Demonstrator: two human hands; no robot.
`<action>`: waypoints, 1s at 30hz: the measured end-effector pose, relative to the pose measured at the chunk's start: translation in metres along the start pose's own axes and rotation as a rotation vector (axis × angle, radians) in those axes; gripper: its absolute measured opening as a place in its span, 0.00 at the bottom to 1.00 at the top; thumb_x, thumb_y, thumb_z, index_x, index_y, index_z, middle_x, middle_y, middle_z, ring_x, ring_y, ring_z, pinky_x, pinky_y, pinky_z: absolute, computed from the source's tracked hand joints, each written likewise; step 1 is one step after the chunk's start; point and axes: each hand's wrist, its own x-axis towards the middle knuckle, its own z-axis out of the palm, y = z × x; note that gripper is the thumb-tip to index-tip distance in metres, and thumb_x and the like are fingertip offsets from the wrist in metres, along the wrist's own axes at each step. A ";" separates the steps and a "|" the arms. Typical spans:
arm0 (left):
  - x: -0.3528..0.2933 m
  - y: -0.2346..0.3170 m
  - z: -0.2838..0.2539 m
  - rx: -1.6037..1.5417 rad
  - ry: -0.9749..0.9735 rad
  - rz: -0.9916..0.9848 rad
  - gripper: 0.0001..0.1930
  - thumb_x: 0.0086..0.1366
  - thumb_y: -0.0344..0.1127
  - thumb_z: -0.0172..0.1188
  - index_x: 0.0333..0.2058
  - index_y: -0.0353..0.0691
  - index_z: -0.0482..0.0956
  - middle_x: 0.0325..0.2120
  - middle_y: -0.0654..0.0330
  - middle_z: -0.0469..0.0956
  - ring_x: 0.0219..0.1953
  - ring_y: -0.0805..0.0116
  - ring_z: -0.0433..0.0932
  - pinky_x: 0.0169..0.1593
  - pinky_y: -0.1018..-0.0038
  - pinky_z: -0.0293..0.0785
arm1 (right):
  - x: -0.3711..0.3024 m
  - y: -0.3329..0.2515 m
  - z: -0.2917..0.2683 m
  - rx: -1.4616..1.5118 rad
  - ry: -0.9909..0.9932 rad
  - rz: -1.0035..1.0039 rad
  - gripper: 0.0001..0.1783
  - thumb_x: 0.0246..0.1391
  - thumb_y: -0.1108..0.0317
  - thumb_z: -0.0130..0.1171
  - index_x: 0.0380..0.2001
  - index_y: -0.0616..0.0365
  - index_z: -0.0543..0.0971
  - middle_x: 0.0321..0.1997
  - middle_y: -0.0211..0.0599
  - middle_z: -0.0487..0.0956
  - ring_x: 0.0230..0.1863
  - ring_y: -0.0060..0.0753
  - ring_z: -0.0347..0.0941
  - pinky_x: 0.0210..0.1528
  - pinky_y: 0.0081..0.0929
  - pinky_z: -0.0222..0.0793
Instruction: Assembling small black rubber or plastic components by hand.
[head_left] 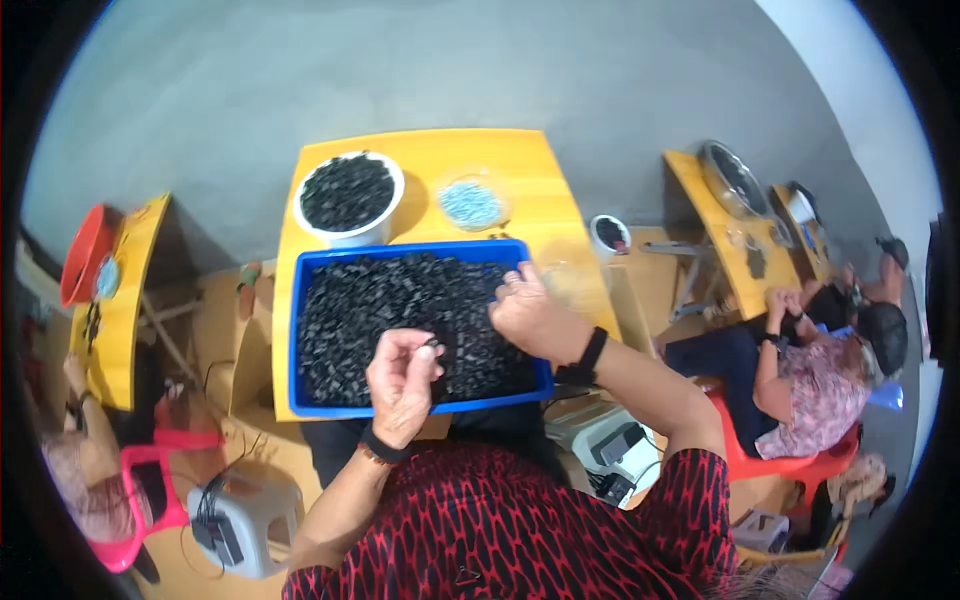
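Behind a yellow desk (480, 145), a grey wall (450, 70) is seen. Along the desk's near edge, a blue tray (340, 411) is set, filled with small black pieces (370, 300). At the far left corner, a white bucket (355, 238) is heaped with similar pieces. Near the far edge, light-blue pieces (470, 205) are held in 1 clear bowl (500, 185); any writing is too small to be read. The 2 hands are held apart: above the tray's near edge, 1 dark piece (432, 342) is pinched by the left hand (405, 385); the right hand (525, 312) is curled at the tray's right edge, its grip impossible to tell.
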 end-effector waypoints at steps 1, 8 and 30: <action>0.000 0.000 0.000 -0.006 0.001 -0.005 0.05 0.70 0.29 0.56 0.43 0.37 0.73 0.32 0.60 0.79 0.26 0.79 0.73 0.33 0.82 0.73 | 0.000 0.001 0.001 0.021 -0.019 0.008 0.07 0.42 0.69 0.58 0.21 0.61 0.81 0.32 0.49 0.79 0.46 0.54 0.75 0.62 0.58 0.62; 0.001 0.002 -0.005 0.062 -0.040 0.023 0.06 0.71 0.32 0.57 0.43 0.37 0.72 0.31 0.60 0.79 0.26 0.79 0.73 0.32 0.82 0.73 | 0.004 0.000 -0.013 0.000 -0.074 0.054 0.09 0.41 0.69 0.59 0.24 0.63 0.84 0.37 0.51 0.78 0.52 0.56 0.72 0.66 0.65 0.55; 0.002 -0.003 -0.003 0.036 -0.019 -0.021 0.07 0.70 0.31 0.58 0.43 0.37 0.73 0.32 0.61 0.80 0.27 0.80 0.75 0.32 0.82 0.74 | 0.012 -0.042 -0.029 1.606 0.233 0.531 0.04 0.58 0.78 0.60 0.37 0.65 0.76 0.34 0.30 0.81 0.37 0.18 0.79 0.41 0.17 0.76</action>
